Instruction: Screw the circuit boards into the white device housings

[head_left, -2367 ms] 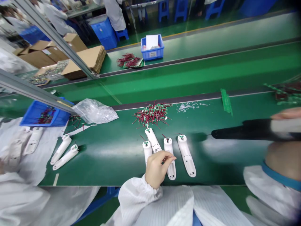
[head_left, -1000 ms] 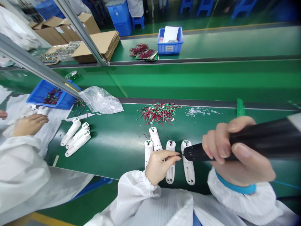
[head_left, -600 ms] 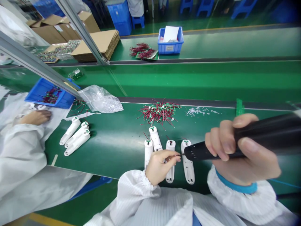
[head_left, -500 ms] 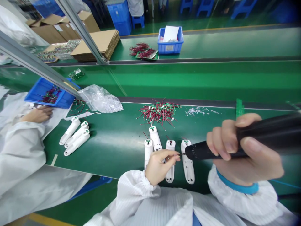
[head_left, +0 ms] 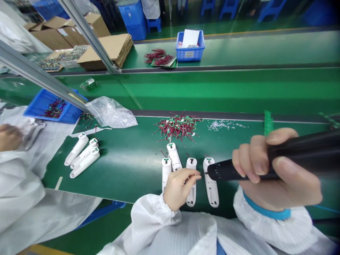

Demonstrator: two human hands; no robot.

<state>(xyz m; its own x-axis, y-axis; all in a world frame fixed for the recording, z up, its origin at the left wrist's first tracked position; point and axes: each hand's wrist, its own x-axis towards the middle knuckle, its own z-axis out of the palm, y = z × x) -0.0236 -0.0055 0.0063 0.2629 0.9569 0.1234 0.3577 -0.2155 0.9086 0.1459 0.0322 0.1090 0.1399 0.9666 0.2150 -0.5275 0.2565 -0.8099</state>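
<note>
- left hand: fingertips drawn into a narrow pinch above the third white plastic housing; anything held is too thin to tell.
- right hand: closed firmly round a black tapered hand tool, its tip just beside the left fingertips; contact cannot be confirmed.
- fourth white plastic housing: lies directly below the tool tip on the green surface.
- heap of small green boards with red wires: lies just beyond the housings.
- co-worker's hand: well apart, at far left.
- step in hand, as judged: fine two-handed work at the housing heads.
- next move, as judged: calls for steady alignment of tool tip and pinch point.
</note>
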